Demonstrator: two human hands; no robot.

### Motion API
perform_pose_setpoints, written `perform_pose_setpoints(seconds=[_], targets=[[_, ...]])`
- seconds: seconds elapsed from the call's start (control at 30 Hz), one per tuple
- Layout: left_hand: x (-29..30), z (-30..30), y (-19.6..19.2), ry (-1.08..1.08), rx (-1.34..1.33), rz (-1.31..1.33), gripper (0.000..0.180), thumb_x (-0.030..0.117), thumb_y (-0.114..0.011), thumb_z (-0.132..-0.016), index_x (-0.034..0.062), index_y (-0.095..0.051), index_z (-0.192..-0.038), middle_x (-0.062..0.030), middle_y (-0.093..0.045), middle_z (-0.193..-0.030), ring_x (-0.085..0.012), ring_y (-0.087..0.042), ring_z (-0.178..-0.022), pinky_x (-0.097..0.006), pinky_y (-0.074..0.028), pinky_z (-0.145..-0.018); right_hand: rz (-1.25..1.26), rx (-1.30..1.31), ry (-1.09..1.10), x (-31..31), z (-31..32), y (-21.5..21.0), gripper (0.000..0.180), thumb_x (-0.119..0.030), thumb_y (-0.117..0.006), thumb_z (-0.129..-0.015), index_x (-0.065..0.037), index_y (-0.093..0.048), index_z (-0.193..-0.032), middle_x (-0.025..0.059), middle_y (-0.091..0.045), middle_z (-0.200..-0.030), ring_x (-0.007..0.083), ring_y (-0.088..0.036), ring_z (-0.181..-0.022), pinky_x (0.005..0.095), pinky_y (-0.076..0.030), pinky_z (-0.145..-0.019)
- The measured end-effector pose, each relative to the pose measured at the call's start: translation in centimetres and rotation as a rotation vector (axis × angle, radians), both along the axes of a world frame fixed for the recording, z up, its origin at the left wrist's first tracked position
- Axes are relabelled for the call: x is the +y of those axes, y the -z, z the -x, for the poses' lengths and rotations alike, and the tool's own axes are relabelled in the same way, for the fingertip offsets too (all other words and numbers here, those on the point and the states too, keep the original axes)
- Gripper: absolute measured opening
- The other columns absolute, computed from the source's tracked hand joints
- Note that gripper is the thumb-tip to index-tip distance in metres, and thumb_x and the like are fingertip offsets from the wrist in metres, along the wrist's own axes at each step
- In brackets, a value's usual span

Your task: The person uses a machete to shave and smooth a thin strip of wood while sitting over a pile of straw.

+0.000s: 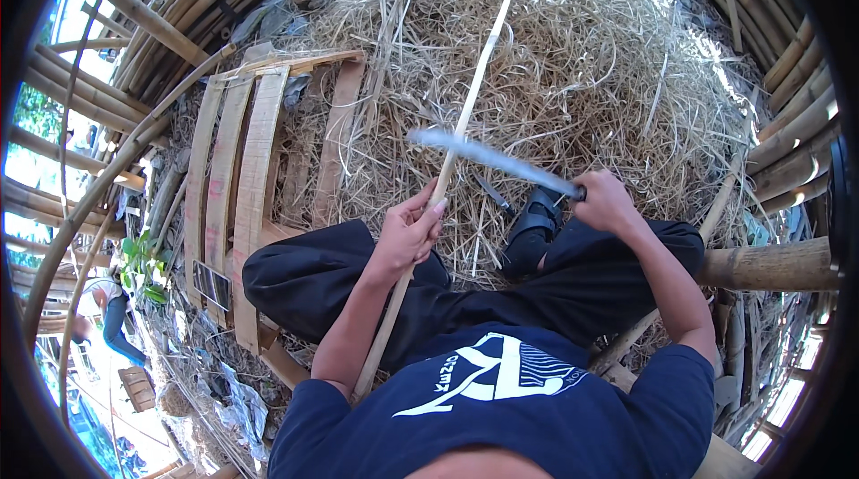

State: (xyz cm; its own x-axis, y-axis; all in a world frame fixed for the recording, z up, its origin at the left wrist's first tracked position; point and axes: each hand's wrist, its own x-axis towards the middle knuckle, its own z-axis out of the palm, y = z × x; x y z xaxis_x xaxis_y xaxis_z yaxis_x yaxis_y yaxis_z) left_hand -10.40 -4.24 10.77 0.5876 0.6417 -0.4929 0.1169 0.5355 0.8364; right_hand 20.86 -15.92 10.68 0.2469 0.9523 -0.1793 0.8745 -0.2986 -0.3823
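My left hand (413, 230) is closed around a long pale bamboo strip (472, 94), which runs from under my left arm up past the top of the view. In my right hand (607, 202) is the dark handle of a long-bladed knife (501, 161), a machete by its shape. The blade is blurred and points left. It crosses the strip a little above my left hand; whether it touches or cuts in cannot be made out. Below both hands are my legs in dark trousers, with a black sandal (534, 230) on one foot.
A heap of dry shavings (573, 59) covers the ground ahead. A wooden slatted pallet (255, 139) lies at left, with a phone-like dark rectangle (212, 286) on it. Bamboo poles (761, 266) stand and lie around both sides. Another person (109, 313) is bent over at far left.
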Motion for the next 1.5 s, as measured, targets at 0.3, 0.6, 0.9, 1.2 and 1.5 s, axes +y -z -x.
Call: perform_pose_setpoints(seconds=[0.3,0.6,0.9,1.2,1.5], targets=[[0.0,0.0,0.0,0.020,0.000,-0.032,0.053,0.016,-0.058,-0.095,0.0082,-0.038,-0.144,0.0010,-0.050,-0.063,-0.0018,-0.035,-0.037,-0.018,-0.029,-0.033,0.080,0.097,0.148,0.0,-1.8,1.5,0.028,-0.015,-0.063,-0.070,0.002,-0.071,-0.091,0.0246,-0.066,-0.086,0.0397,-0.063,-0.085,0.0438,-0.051,-0.082],[-0.6,-0.5,0.3,0.043,0.070,-0.089,0.050,0.015,-0.057,-0.096,0.0085,-0.040,-0.143,0.0025,-0.046,-0.061,-0.0023,-0.034,-0.037,-0.018,-0.029,-0.033,0.230,0.009,-0.051,0.1,-1.3,3.0,0.037,-0.020,-0.064,-0.065,-0.003,-0.073,-0.097,0.0220,-0.067,-0.092,0.0362,-0.063,-0.092,0.0422,-0.051,-0.087],[-0.1,-0.2,0.6,0.045,0.060,-0.053,0.047,0.020,-0.057,-0.097,0.0099,-0.044,-0.141,0.0045,-0.043,-0.061,-0.0018,-0.034,-0.039,-0.019,-0.028,-0.034,0.119,-0.133,-0.149,3.0,-3.1,2.3,0.031,-0.017,-0.064,-0.057,-0.003,-0.073,-0.083,0.0218,-0.067,-0.078,0.0371,-0.066,-0.080,0.0426,-0.053,-0.078],[0.0,1.2,0.1,0.019,0.011,0.033,0.044,0.020,-0.057,-0.097,0.0114,-0.046,-0.139,0.0034,-0.045,-0.060,-0.0023,-0.035,-0.037,-0.019,-0.029,-0.033,0.102,-0.088,0.037,4.2,-4.7,1.4,0.024,-0.015,-0.062,-0.063,-0.003,-0.072,-0.082,0.0191,-0.067,-0.074,0.0349,-0.067,-0.077,0.0423,-0.054,-0.076],[-0.4,1.0,0.2,-0.002,-0.022,0.074,0.051,0.016,-0.055,-0.097,0.0078,-0.037,-0.144,-0.0019,-0.050,-0.063,-0.0041,-0.036,-0.036,-0.020,-0.033,-0.033,-0.077,0.193,0.378,2.5,-7.7,1.9,0.062,-0.057,-0.062,-0.083,0.005,-0.069,-0.087,0.0129,-0.059,-0.062,0.0195,-0.056,-0.058,0.0348,-0.044,-0.057]])
